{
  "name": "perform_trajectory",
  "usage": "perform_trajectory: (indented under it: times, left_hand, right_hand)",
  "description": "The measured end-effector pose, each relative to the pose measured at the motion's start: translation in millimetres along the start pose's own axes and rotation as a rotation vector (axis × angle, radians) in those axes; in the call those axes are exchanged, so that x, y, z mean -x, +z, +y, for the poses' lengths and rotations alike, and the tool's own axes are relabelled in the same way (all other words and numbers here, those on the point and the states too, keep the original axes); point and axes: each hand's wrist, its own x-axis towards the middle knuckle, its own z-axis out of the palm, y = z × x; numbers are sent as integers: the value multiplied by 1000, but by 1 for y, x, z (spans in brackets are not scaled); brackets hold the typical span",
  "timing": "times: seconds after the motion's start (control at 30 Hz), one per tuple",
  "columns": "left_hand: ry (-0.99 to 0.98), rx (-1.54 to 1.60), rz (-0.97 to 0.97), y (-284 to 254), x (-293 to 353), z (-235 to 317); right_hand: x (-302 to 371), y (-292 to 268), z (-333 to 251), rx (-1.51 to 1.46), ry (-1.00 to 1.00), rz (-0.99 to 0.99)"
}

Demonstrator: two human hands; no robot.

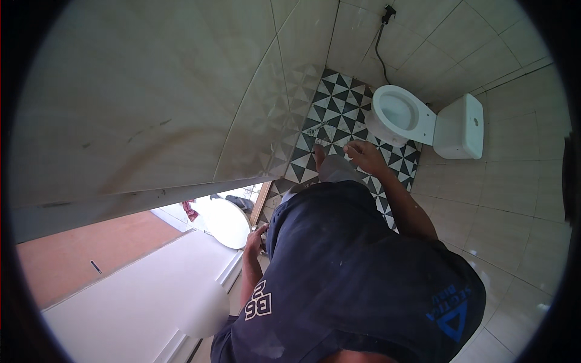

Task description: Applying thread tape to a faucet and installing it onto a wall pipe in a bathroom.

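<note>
My right hand (365, 156) hangs in front of my grey-trousered leg (339, 170), on the side toward a white toilet (400, 114). Its fingers look loosely bent and apart, with no object visible in them; a gap separates it from the bowl. Low at my left side, my left hand (255, 240) has its fingers curled. Something small and dark shows at its edge, too unclear to name. My dark blue shirt (339, 260) hides much of the floor. One bare foot (319, 156) shows on the black-and-white patterned tiles (339, 103).
A tall tiled wall (151, 109) fills the left. Behind the bowl stands the cistern (466, 127); a hand sprayer (388, 14) hangs from the back wall. At lower left are a wooden door frame (261, 202), a white rounded panel (224, 222) and orange floor (91, 254).
</note>
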Motion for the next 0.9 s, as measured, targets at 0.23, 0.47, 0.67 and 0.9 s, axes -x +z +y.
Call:
perform_trajectory:
  times: [0.23,0.47,0.67,0.9]
  left_hand:
    - [-27,-182,117,-22,15,6]
    - [-9,-215,137,-3,33,-7]
    - [-30,-200,117,12,39,-35]
    - [-122,283,48,-5,21,-88]
  right_hand:
    - [-2,2,27,95,11,-74]
    - [11,4,99,32,123,-108]
    - [23,31,149,112,364,-137]
    - [19,48,119,28,351,-193]
